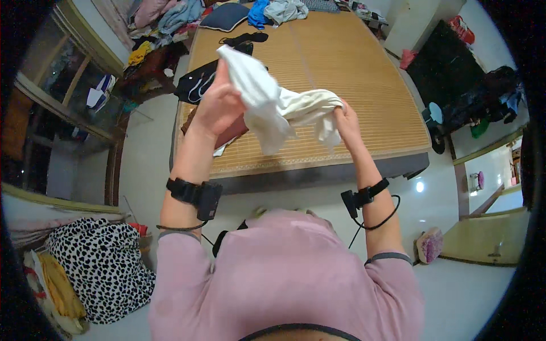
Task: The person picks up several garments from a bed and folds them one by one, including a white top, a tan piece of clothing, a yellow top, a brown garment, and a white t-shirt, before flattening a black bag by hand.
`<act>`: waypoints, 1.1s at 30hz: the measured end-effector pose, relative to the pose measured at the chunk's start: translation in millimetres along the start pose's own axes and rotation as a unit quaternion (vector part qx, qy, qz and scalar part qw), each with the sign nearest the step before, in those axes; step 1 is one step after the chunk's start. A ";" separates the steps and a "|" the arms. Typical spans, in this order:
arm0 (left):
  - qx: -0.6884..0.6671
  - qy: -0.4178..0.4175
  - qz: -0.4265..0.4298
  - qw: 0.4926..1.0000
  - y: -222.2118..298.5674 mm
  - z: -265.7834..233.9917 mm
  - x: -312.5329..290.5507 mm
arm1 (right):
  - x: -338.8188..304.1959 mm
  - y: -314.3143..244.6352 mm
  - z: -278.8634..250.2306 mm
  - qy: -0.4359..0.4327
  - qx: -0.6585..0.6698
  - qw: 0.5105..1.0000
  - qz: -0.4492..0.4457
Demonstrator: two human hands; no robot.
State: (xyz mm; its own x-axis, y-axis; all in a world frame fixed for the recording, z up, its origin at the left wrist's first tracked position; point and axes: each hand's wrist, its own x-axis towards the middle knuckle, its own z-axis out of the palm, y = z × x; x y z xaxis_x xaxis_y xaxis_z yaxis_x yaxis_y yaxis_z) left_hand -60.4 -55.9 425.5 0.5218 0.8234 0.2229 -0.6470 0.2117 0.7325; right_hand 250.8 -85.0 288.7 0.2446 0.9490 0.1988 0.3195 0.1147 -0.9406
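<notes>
A crumpled white garment [259, 94] hangs above the near part of the bed, stretched between my two hands; its exact kind cannot be made out. My left hand [219, 102] grips its raised left end, thumb up along the cloth. On the other side, my right hand [348, 124] is closed round the bunched right end. Loose folds droop in the middle, slightly blurred. Behind my left hand, black clothing [193, 79] with pale cords lies on the bed mat. A reddish-brown garment [232, 132] lies partly hidden under my left hand and the white cloth.
The bed carries a woven bamboo mat [364, 85]. At its far end lie a dark blue cushion [224, 17] and a heap of clothes [284, 9]. A spotted black-and-white bundle [102, 267] sits on the floor at lower left. Dark clothes [489, 94] pile up at right.
</notes>
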 end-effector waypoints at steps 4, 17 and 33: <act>0.158 -0.109 0.009 0.981 -30.0 38.4 52.3 | -9.5 -20.7 39.9 -0.174 0.070 0.982 -0.019; 0.266 0.122 -0.076 0.953 16.6 -14.1 27.4 | -18.2 -50.8 57.2 -0.224 0.606 0.747 0.158; 0.273 0.138 -0.131 0.943 -67.4 -45.2 -60.8 | -19.5 -59.4 49.1 -0.243 0.564 0.780 0.122</act>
State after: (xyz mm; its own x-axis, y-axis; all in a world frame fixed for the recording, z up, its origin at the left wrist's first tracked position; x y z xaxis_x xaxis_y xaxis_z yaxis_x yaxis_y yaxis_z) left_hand -73.6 -96.5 333.5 0.4105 0.9022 -0.1320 -0.0949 0.1862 0.9779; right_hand 182.2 -96.0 327.1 -0.2906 0.9510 0.1057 -0.7580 -0.1614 -0.6320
